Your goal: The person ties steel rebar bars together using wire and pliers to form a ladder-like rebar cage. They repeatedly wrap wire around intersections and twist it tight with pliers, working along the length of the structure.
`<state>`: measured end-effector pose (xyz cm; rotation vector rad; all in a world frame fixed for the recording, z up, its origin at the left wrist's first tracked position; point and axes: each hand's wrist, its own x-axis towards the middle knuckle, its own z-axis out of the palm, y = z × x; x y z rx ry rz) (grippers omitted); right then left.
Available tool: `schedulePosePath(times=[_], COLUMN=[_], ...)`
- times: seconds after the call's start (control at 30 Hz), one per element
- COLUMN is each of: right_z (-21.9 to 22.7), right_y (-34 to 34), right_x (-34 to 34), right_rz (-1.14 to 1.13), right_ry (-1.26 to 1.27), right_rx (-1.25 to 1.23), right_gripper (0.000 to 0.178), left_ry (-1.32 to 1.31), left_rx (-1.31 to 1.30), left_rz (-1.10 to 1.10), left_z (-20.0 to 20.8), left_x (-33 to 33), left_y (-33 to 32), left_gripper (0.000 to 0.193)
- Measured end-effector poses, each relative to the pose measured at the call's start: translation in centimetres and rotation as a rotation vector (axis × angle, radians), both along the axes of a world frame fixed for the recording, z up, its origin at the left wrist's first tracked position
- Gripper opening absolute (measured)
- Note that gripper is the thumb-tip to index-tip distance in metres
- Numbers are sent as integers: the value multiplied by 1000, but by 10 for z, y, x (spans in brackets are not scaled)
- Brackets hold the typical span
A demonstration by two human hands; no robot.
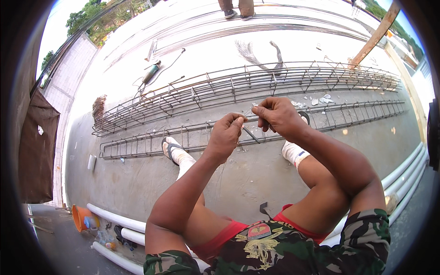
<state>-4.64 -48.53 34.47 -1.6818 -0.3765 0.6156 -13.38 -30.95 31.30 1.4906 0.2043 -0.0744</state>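
Note:
In front of me my left hand [227, 135] is closed in a pinch on thin tie wire [248, 113], and fine strands trail below that hand. My right hand [277, 118], just to the right and slightly higher, pinches the wire with thumb and forefinger. A short dark rod [250, 135] shows between the hands; whether it is held or lies beyond them I cannot tell. Under and beyond my hands lies a flat, ladder-like rebar frame [183, 137]. Behind it stretches a long rebar cage [233, 87] with square stirrups.
A green angle grinder [151, 72] with a cord and a bundle of wire [250, 54] lie beyond the cage. White pipes [120, 219] run behind my legs, near an orange bucket [82, 217]. A wooden post [376, 34] leans at far right. Another person's feet [236, 13] stand at the top.

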Motion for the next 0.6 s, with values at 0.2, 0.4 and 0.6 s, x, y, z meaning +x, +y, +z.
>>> schedulePosePath(times=[0.2, 0.4, 0.6], right_z=[-8, 3, -3], right_y=[16, 25, 28], right_x=[2, -14, -17], right_rz=[188, 293, 281], right_ry=[-494, -262, -908], right_rx=[-52, -198, -98], right_gripper=[24, 28, 21], left_ry=[-21, 34, -143], left_rx=[189, 65, 282], left_rz=[-100, -6, -78], left_z=[2, -2, -18], left_x=[-26, -39, -40], left_y=[24, 43, 41], left_gripper=[26, 24, 23])
